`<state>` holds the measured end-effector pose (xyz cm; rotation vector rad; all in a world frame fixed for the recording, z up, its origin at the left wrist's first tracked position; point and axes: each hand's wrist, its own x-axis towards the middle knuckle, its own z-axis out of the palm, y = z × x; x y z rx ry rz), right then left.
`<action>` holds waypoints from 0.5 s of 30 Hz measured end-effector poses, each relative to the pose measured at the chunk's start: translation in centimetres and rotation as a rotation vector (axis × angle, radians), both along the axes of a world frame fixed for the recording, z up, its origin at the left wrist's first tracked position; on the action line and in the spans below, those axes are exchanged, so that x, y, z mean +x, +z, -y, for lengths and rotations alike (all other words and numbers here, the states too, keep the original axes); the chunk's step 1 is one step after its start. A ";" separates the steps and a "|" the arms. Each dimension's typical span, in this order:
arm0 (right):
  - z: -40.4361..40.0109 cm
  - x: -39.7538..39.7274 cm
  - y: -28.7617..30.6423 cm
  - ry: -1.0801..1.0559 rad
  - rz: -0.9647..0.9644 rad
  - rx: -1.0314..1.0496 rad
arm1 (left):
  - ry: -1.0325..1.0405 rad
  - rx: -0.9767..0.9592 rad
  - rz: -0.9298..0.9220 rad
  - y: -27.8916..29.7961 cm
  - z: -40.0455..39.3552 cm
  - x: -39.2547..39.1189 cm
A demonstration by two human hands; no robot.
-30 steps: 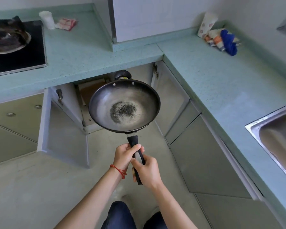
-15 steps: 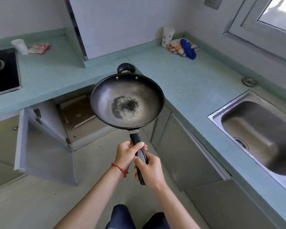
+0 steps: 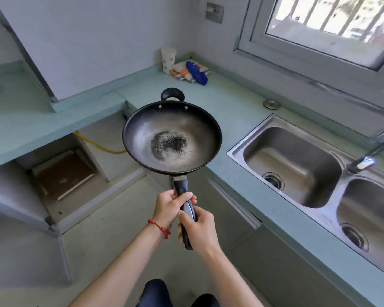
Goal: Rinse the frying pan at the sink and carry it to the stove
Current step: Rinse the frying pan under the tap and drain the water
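- The pan [image 3: 172, 138] is in the air over the floor, just left of the sink [image 3: 293, 165], charred bits still in its middle.
- Left hand [image 3: 169, 207] and right hand [image 3: 197, 227] both have fingers wrapped round its handle.
- Rinsing is not yet begun; no water is visible at the tap [image 3: 364, 162].
- Stove trip remains.

We are counting one pan [image 3: 172, 138], held by two hands, left [image 3: 167, 208] and right [image 3: 197, 227]. We are seeing two sink basins [image 3: 290, 165] at the right, one faucet [image 3: 372, 151], one cup [image 3: 168, 60] far off, one window [image 3: 328, 23], one wall socket [image 3: 214, 12].
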<state>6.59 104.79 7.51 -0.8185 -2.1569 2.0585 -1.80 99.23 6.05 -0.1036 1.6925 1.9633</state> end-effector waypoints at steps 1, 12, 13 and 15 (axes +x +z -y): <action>-0.6 0.3 0.1 -0.024 0.002 -0.004 | -0.021 -0.001 -0.001 0.1 -0.8 0.2; -4.7 2.1 0.5 -0.301 0.007 -0.020 | -0.306 -0.003 -0.008 0.3 -7.5 0.7; -4.9 2.0 0.4 -0.333 0.007 -0.017 | -0.339 -0.006 -0.013 0.3 -8.0 0.5; -5.4 1.8 0.5 -0.401 0.008 -0.017 | -0.403 -0.005 -0.009 0.2 -9.2 0.1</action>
